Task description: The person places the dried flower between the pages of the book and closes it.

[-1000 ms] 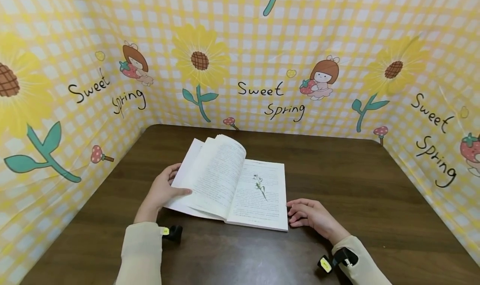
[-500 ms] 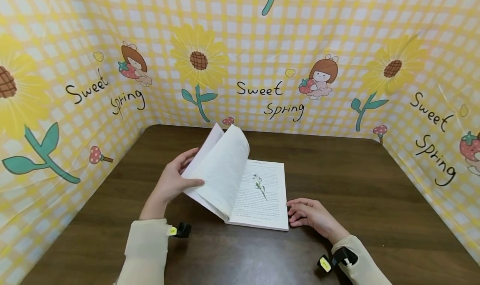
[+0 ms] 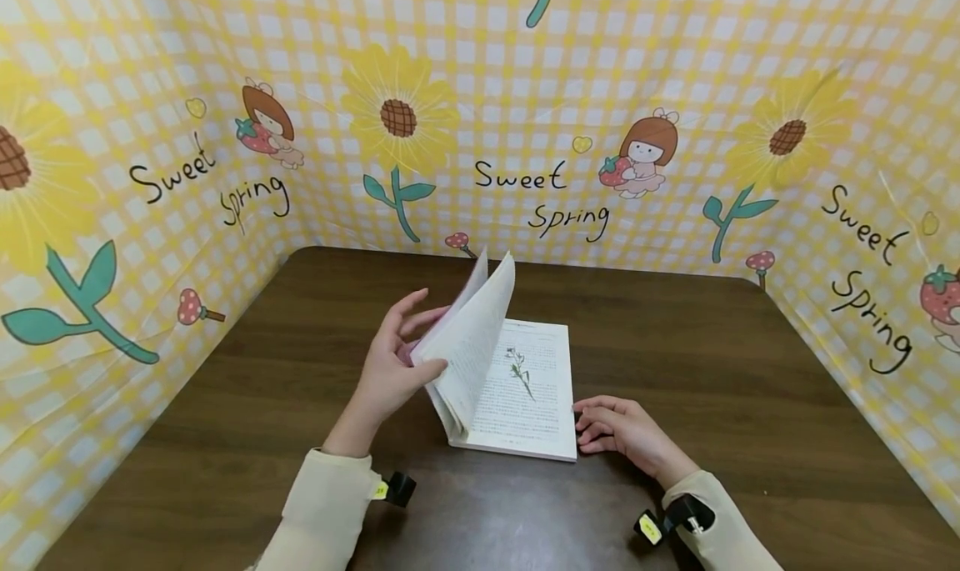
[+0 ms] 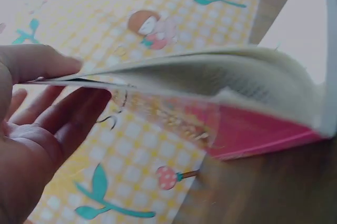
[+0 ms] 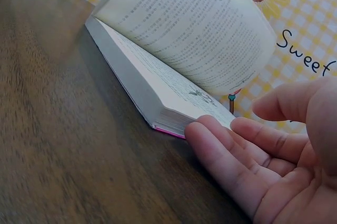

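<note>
An opened book (image 3: 551, 425) lies on the table with its right-hand block flat and its left part raised, tilting over toward the right. On the flat page rests a small dried flower sprig (image 3: 520, 374), partly covered in the right wrist view. My left hand (image 3: 381, 379) pinches the raised cover and pages, thumb on the page side and fingers behind the cover. The left wrist view shows the pink cover (image 4: 258, 132) bowed beneath the curving pages. At the book's right edge, my right hand (image 3: 630, 438) rests on the table, its relaxed fingertips against the page block.
The brown wooden table (image 3: 712, 363) extends around the book. Yellow checked cloth (image 3: 517, 96) with printed sunflowers stands along its back and sides. A black wrist camera (image 3: 401, 489) sits on the left sleeve, another camera (image 3: 648, 528) on the right one.
My left hand has lifted the left cover and pages and swung them up and rightward, from lying nearly flat to leaning over the sprig's page. The right hand has stayed in place.
</note>
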Available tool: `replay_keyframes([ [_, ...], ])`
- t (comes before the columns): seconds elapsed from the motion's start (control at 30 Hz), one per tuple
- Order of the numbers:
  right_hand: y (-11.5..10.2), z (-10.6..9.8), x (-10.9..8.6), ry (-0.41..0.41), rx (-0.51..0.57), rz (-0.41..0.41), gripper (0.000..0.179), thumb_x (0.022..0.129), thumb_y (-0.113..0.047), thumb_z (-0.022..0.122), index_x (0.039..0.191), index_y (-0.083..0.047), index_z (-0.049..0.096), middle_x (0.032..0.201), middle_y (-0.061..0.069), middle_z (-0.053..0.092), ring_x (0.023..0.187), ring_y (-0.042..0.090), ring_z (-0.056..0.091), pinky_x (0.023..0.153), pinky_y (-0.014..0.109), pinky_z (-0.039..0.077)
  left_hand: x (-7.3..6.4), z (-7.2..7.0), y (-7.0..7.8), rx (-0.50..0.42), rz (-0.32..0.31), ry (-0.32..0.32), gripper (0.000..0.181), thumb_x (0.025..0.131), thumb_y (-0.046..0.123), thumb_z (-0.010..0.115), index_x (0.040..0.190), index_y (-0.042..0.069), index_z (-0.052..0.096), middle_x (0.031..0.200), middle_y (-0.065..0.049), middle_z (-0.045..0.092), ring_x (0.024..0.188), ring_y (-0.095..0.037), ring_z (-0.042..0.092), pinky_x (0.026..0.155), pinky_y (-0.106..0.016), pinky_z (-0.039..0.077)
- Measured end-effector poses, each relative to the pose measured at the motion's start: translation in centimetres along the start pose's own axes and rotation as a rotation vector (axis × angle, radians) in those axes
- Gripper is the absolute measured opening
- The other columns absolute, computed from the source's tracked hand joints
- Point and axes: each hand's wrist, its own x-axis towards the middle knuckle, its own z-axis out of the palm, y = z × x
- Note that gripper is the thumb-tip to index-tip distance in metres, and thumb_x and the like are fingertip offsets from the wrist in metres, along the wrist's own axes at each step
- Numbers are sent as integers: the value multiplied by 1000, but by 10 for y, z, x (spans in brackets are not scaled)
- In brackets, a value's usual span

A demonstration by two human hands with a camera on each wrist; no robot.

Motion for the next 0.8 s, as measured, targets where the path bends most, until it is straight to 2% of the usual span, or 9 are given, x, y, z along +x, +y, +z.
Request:
replay_keyframes([
  [0.1,1,0,0,1,-1,-1,37,101,-8,52,127,19,50,92,10,63,75,16,66,74,34,59,-2,11,-7,-61,60,-29,86,71,-27,60,147,-5,29,137,-38,45,95,-18,66,72,-22,55],
  [0.27,2,-1,2,4,-2,4,36,101,-8,52,126,17,51,92,10,63,75,17,66,74,35,59,-4,30,-13,-62,94,-66,81,72,-25,60,145,-7,29,134,-38,48,100,-18,68,74,-24,57],
  [0.37,3,-1,3,11,-4,11,35,101,-9,52,126,15,52,92,10,63,75,17,66,74,35,59,-5,41,-14,-24,77,-81,77,73,-24,61,143,-5,33,131,-34,53,104,-21,67,77,-27,57],
  [0.6,4,-1,2,23,-10,14,38,101,-11,52,129,15,50,92,10,63,78,17,67,74,35,59,-6,63,-20,70,38,-159,71,75,-20,65,140,0,43,124,-25,63,107,-40,66,85,-34,56],
  [0.8,3,-2,2,20,-11,1,42,102,-10,50,132,19,45,93,11,63,80,16,68,74,34,59,-7,81,-27,185,3,-250,68,76,-15,70,138,-2,47,120,-19,68,108,-34,67,89,-40,55],
])
